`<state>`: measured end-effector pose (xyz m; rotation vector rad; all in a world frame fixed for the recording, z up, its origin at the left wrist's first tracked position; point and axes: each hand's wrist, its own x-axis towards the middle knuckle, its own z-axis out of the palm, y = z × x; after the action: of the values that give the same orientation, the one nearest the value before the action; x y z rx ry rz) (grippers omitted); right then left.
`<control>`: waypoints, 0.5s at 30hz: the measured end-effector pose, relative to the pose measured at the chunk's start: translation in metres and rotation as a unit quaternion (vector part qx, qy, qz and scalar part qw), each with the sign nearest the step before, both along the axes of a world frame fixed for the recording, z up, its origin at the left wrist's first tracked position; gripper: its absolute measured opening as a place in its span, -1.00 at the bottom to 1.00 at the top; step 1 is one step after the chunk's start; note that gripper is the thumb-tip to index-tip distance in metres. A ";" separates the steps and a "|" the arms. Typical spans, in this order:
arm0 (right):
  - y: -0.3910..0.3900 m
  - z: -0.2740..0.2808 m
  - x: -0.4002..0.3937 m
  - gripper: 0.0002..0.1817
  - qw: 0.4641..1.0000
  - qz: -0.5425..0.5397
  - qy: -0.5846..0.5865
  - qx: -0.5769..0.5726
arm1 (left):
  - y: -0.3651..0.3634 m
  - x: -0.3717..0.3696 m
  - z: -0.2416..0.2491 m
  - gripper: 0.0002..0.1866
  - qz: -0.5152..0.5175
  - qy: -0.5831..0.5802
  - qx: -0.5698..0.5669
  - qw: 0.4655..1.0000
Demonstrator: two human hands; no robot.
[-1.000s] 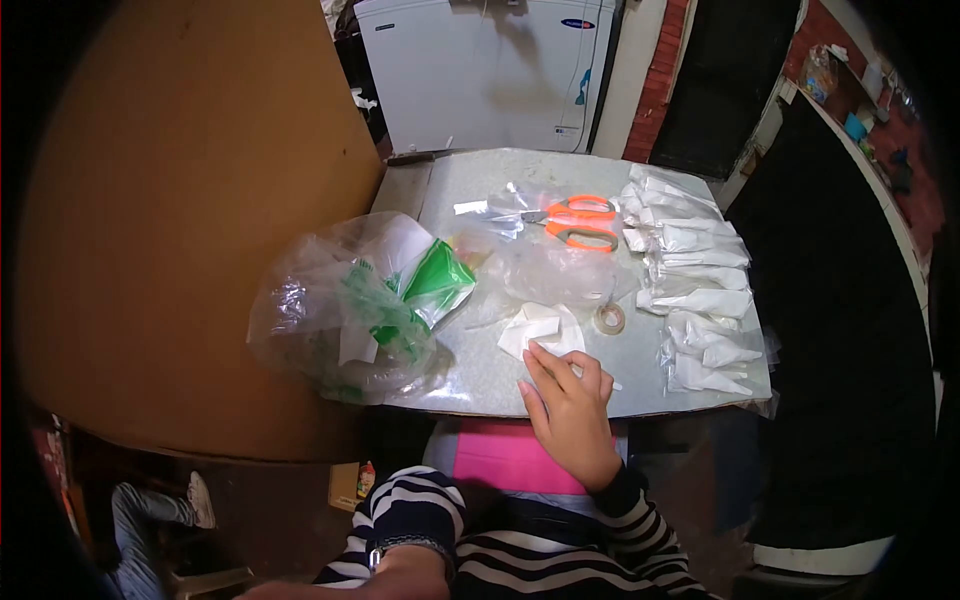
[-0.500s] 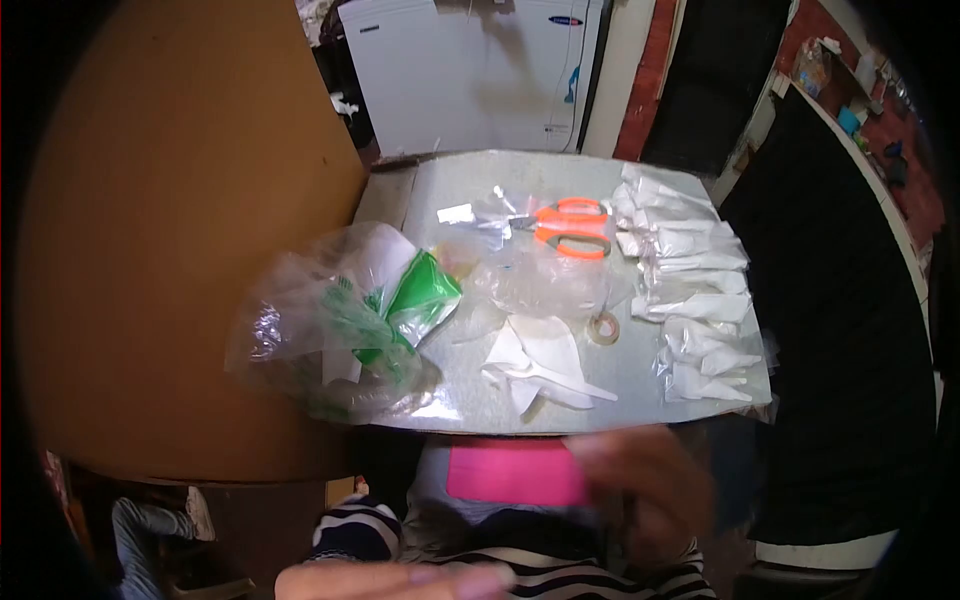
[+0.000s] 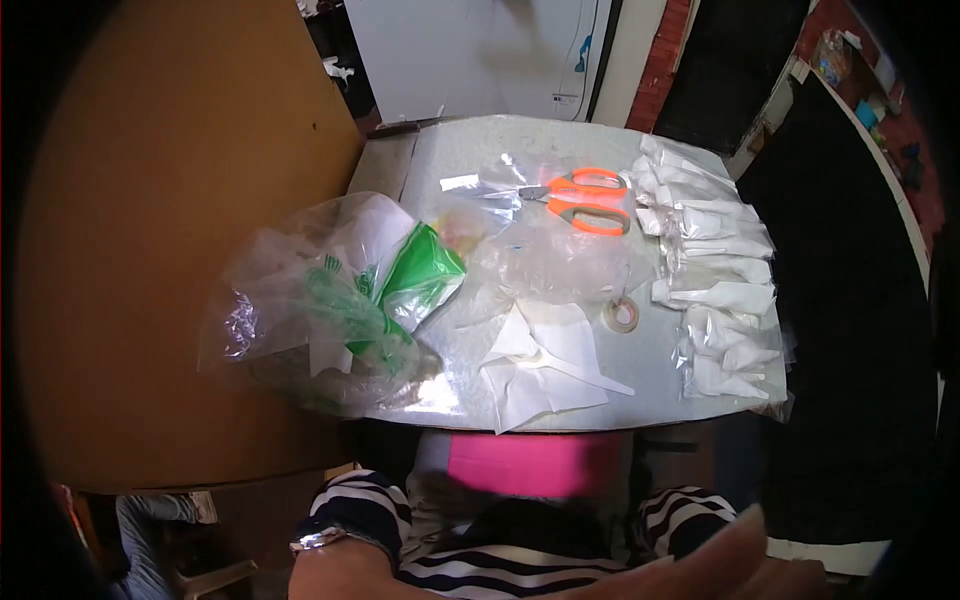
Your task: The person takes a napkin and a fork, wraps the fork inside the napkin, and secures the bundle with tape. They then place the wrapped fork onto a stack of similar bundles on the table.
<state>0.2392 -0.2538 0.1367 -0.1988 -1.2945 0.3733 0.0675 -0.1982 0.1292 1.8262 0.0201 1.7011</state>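
At the bottom edge, my left hand point(image 3: 345, 574) shows only around its wrist, with a watch beside the striped sleeve; its fingers are hidden. My right hand point(image 3: 705, 570) lies low at the bottom right, cut off by the frame, and whatever it may hold is out of sight. Both are below the table's front edge. Nearest on the table point(image 3: 460, 330) is a white napkin point(image 3: 520, 385) with a white plastic spoon point(image 3: 585, 375) lying across it. A tape roll point(image 3: 621, 315) sits just behind, beside clear plastic bags point(image 3: 560, 262).
Orange-handled scissors point(image 3: 590, 203) lie near the table's back. Wrapped white packets point(image 3: 715, 290) line the right side. A large clear bag with green print point(image 3: 330, 300) overhangs the left edge. A brown panel point(image 3: 190, 240) stands left. Another person's leg point(image 3: 140, 540) shows at lower left.
My right hand has dropped from the table's front edge to the bottom of the view. My left hand's fingers no longer show clearly at bottom centre. The view has shifted slightly.
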 end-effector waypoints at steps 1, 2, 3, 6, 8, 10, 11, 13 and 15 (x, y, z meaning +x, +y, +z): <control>0.004 -0.001 0.000 -0.88 1.000 0.013 0.016 0.015 | 0.001 -0.002 -0.004 -0.78 0.004 -0.017 0.019 1.000; 0.008 -0.001 0.001 -0.88 0.999 0.027 0.032 0.030 | 0.003 -0.003 -0.006 -0.78 0.006 -0.029 0.032 0.999; 0.012 -0.002 0.002 -0.88 0.997 0.046 0.045 0.049 | 0.003 -0.004 -0.009 -0.78 0.010 -0.041 0.047 0.998; 0.017 -0.005 0.004 -0.88 0.985 0.096 0.093 0.108 | 0.001 -0.007 -0.017 -0.79 0.015 -0.064 0.072 0.995; 0.019 -0.006 0.005 -0.88 0.978 0.115 0.109 0.134 | 0.000 -0.010 -0.018 -0.79 0.017 -0.078 0.088 0.993; 0.024 -0.005 0.005 -0.88 0.971 0.135 0.128 0.152 | -0.002 -0.010 -0.018 -0.79 0.021 -0.090 0.098 0.991; 0.024 -0.007 0.005 -0.88 0.965 0.150 0.134 0.171 | -0.004 -0.008 -0.021 -0.80 0.022 -0.104 0.113 0.988; 0.023 -0.007 0.004 -0.88 0.953 0.171 0.156 0.195 | -0.008 -0.007 -0.020 -0.80 0.024 -0.116 0.127 0.985; 0.022 -0.006 0.003 -0.88 0.941 0.193 0.160 0.226 | -0.008 -0.006 -0.019 -0.80 0.025 -0.136 0.146 0.980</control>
<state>0.2419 -0.2319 0.1304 0.4957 -1.0575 0.4101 0.0616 -0.2059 0.1100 1.7881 -0.3167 2.0646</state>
